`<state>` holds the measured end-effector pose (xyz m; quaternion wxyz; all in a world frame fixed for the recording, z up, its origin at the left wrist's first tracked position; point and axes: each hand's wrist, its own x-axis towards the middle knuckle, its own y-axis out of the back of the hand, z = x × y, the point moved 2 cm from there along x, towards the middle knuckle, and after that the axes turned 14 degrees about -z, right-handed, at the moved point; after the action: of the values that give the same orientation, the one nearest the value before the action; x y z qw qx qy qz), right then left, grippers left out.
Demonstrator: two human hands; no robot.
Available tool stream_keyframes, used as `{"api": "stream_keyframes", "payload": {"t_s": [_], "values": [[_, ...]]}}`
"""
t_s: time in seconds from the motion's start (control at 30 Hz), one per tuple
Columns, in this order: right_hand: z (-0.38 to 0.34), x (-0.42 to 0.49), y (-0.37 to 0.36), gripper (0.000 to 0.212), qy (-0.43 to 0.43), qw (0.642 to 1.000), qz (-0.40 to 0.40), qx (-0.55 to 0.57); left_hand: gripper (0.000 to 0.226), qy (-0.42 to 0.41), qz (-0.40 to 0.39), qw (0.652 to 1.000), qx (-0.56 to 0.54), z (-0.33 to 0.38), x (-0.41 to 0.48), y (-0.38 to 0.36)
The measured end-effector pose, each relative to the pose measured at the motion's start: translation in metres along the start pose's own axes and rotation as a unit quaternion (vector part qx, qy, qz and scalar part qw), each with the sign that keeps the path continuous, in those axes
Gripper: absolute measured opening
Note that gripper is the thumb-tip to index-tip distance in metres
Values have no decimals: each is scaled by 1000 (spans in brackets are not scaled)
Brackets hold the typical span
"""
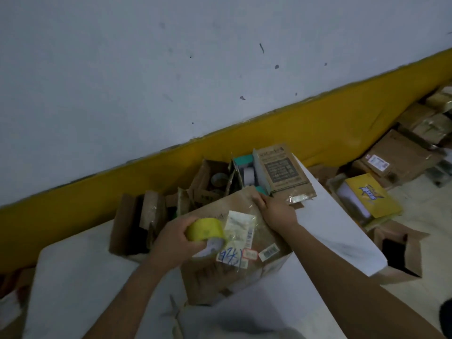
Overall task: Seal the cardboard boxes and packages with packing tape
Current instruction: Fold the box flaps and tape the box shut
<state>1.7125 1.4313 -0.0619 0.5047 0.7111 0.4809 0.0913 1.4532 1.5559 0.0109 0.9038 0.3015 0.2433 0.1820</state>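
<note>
My left hand is gripping the yellow tape roll at nine o'clock on the worn cardboard box, mid-table. My right hand is hooking its one-o'clock edge; the box is looking light and soft, so I'm favouring its edges.

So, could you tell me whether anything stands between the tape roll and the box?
Nothing visible does: the left hand holds the tape roll right over the box; the right hand grips its far edge.
</note>
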Motion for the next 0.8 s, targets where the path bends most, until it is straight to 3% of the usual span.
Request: {"api": "stream_keyframes", "payload": {"t_s": [0.07, 0.27, 0.37, 0.47, 0.6, 0.8], "values": [[1, 0, 0, 60, -4, 1000, 14, -17, 64, -8, -35, 992, 123, -7, -15, 23], [-3, -2, -2, 53, -15, 997, 63, -31, 54, 15, -110, 947, 302, -25, -41, 40], [-5, -6, -2, 53, -13, 992, 106, -61, 31, 26, -123, 940, 316, -25, -42, 34], [-8, -8, -3, 56, -17, 991, 99, -88, 21, 34, -127, 942, 309, -25, -48, 30], [-15, -11, -3, 63, -34, 990, 81, -112, 65, 51, -121, 914, 383, -26, -51, 26], [-20, -14, -1, 60, -46, 989, 60, -125, 72, 79, -108, 877, 460, -30, -52, 16]]}}
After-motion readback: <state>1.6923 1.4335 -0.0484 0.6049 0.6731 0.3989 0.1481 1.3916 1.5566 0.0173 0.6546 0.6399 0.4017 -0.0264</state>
